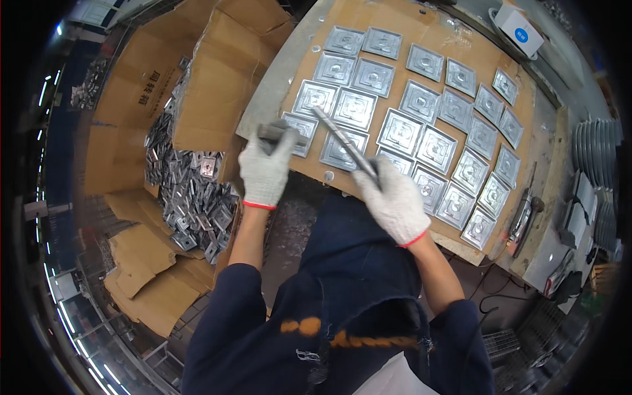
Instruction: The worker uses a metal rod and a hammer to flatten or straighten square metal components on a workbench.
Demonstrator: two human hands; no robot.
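My left hand (264,172), in a white knit glove with a red cuff, is closed on a grey metal piece (280,135). The piece is motion-blurred and seen nearly edge-on, so its exact shape is hard to make out. My right hand (396,203), gloved alike, grips one end of a long slim metal bar (342,139), file-like in shape. The bar slants up and left over the table, its far tip above the square metal plates (355,107). Several such plates with raised rims and moulded centres lie in rows on a cardboard sheet (385,66).
At the left stands a large open cardboard box (214,99) heaped with small metal parts (197,204). A tool with a metal body (522,214) lies at the table's right. Stacked round metal pieces (596,148) stand farther right. A white box (519,29) sits at the far edge.
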